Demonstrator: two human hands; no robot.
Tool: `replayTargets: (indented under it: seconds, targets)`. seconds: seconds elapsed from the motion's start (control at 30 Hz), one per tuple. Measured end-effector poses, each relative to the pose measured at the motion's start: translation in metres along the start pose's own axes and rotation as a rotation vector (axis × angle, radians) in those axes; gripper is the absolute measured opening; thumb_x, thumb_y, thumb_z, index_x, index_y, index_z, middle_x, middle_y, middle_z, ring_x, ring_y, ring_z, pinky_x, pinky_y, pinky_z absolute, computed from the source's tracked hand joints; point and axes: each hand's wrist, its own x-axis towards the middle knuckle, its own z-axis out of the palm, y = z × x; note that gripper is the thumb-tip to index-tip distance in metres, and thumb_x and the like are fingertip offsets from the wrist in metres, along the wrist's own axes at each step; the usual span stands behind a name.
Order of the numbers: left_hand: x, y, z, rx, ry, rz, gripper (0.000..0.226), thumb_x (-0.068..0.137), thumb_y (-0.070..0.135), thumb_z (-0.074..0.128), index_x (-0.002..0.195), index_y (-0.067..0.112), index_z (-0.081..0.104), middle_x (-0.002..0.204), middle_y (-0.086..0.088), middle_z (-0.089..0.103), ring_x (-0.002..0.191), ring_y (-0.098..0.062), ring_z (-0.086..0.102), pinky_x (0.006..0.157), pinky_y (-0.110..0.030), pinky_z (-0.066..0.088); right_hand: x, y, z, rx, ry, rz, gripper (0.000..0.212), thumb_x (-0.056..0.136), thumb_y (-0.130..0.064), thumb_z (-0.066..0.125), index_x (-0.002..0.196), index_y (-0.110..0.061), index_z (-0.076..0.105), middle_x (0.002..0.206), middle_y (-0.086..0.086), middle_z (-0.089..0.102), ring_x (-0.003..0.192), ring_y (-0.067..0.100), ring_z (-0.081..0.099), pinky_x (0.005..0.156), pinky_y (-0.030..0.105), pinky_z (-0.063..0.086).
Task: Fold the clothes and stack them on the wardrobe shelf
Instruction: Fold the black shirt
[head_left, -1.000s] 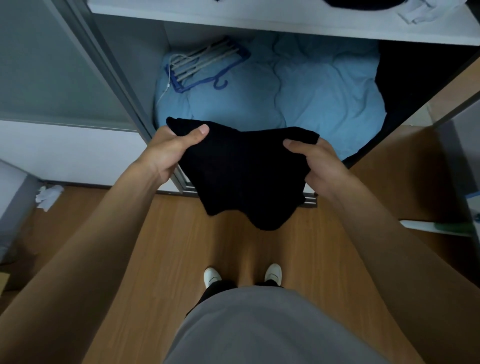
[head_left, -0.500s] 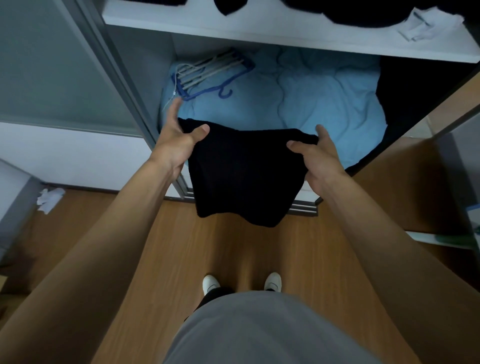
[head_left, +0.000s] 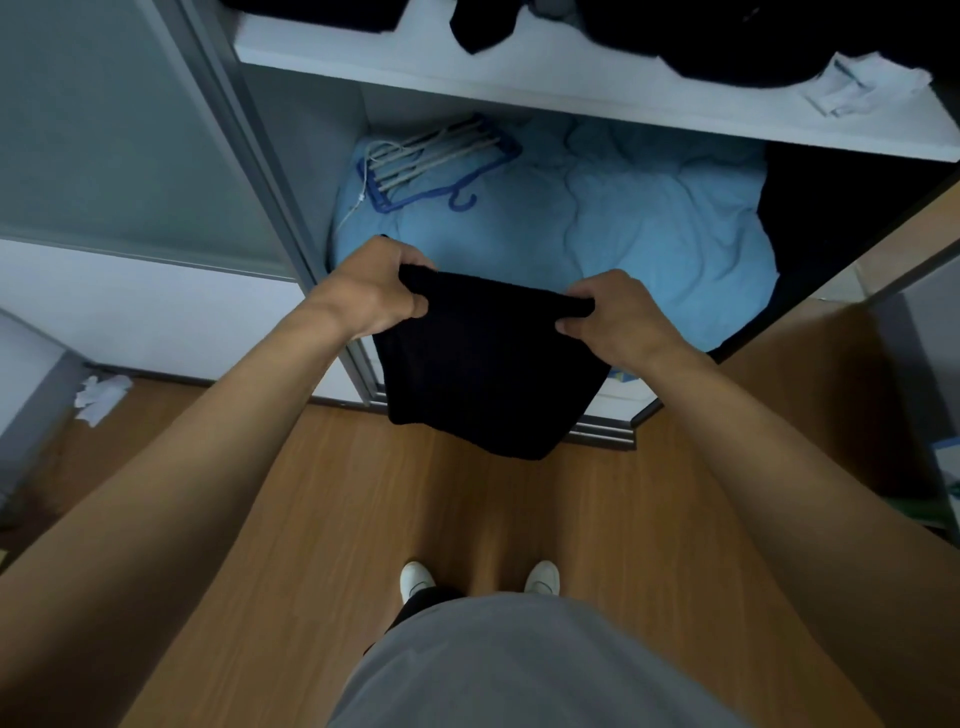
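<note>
A folded black garment (head_left: 483, 374) hangs in front of me, held by its top edge. My left hand (head_left: 371, 291) grips its left corner with curled fingers. My right hand (head_left: 618, 317) grips the right corner the same way. Above them runs the white wardrobe shelf (head_left: 571, 93), on which lie dark clothes (head_left: 727, 47) and a small white cloth (head_left: 857, 85). The garment hangs below the shelf, over the wardrobe's lower opening.
A light blue quilt (head_left: 597, 223) fills the bottom of the wardrobe, with a bundle of hangers (head_left: 431, 156) on its left. The grey sliding door (head_left: 130, 130) stands to the left. Crumpled white paper (head_left: 98, 397) lies on the wooden floor (head_left: 311, 519).
Both hands have turned over the garment's top edge and closed their fingers round it. The garment hangs shorter and squarer, and the view has tilted up, showing more of the shelf.
</note>
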Motion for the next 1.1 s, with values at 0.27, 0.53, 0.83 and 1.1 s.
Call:
replayTargets:
  seconds: [0.27,0.53,0.83,1.1]
  targets:
    - [0.004,-0.021,-0.006,0.064,0.239,0.051,0.01,0.079,0.02,0.069,0.071,0.025,0.068,0.091,0.002,0.061,0.088,-0.014,0.058,0.076,-0.023,0.044,0.012,0.011,-0.012,0.065,0.043,-0.03,0.041,0.08,-0.044,0.079,0.065,-0.008,0.066,0.079,0.001,0.059,0.073,0.015,0.056,0.067,0.032,0.044]
    - [0.003,-0.052,-0.009,-0.732,0.137,-0.034,0.02,0.064,0.027,0.065,0.077,0.013,0.071,0.086,0.002,0.072,0.084,-0.009,0.069,0.079,-0.022,0.048,0.005,0.022,-0.019,0.627,-0.043,-0.042,0.017,0.085,-0.032,0.077,0.089,-0.016,0.079,0.092,0.007,0.078,0.089,0.018,0.074,0.081,0.026,0.057]
    - [-0.003,-0.024,-0.001,-1.149,0.223,0.009,0.018,0.096,0.03,0.062,0.094,0.017,0.075,0.099,-0.006,0.077,0.095,-0.022,0.073,0.075,-0.03,0.058,0.014,0.015,-0.043,1.288,-0.106,0.018,0.033,0.082,-0.044,0.073,0.097,-0.015,0.08,0.104,0.009,0.076,0.097,0.02,0.073,0.084,0.03,0.058]
    - [-0.006,-0.019,-0.004,-1.419,0.099,-0.275,0.031,0.1,0.03,0.055,0.116,0.007,0.068,0.107,-0.011,0.075,0.095,-0.023,0.073,0.072,-0.033,0.06,-0.011,-0.006,0.039,1.288,-0.261,0.113,0.056,0.076,-0.027,0.076,0.128,-0.01,0.062,0.122,0.007,0.071,0.115,0.02,0.066,0.1,0.033,0.052]
